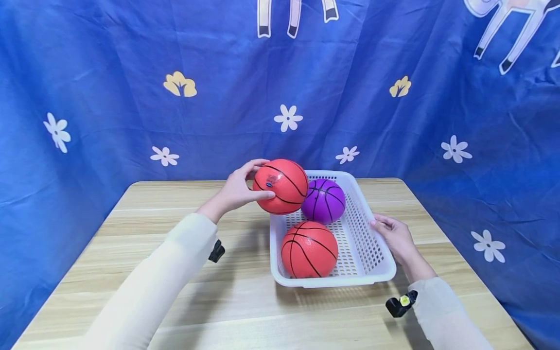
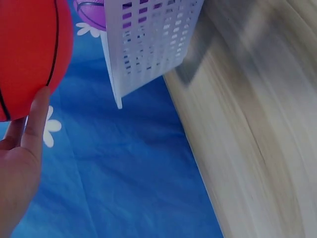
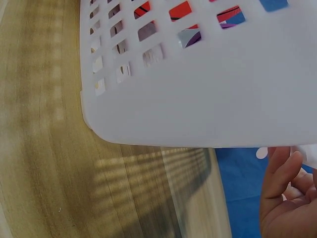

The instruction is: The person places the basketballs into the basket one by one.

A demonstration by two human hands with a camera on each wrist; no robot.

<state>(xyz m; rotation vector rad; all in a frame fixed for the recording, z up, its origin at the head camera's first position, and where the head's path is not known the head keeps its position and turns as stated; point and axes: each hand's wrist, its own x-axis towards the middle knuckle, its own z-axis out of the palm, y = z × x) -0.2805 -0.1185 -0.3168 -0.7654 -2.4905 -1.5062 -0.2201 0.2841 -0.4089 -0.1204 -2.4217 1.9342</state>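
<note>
My left hand (image 1: 238, 189) grips a red toy basketball (image 1: 286, 187), thumb across its front and fingers behind. In the head view this ball overlaps the back left rim of a white plastic basket (image 1: 380, 253). A purple basketball (image 1: 323, 201) sits inside toward the back, and another red basketball (image 1: 309, 250) lies at the front left. At the basket's right side, my right hand (image 1: 397, 236) holds the rim, thumb on the edge. The right wrist view shows those curled fingers (image 3: 280, 173) at the rim, partly cut off by the frame.
The basket rests on a light wooden table (image 1: 245, 311). Behind and beside the table hangs a blue cloth (image 1: 218, 126) with flowers and animal legs printed on it. Small black devices (image 1: 217, 251) are worn at both wrists.
</note>
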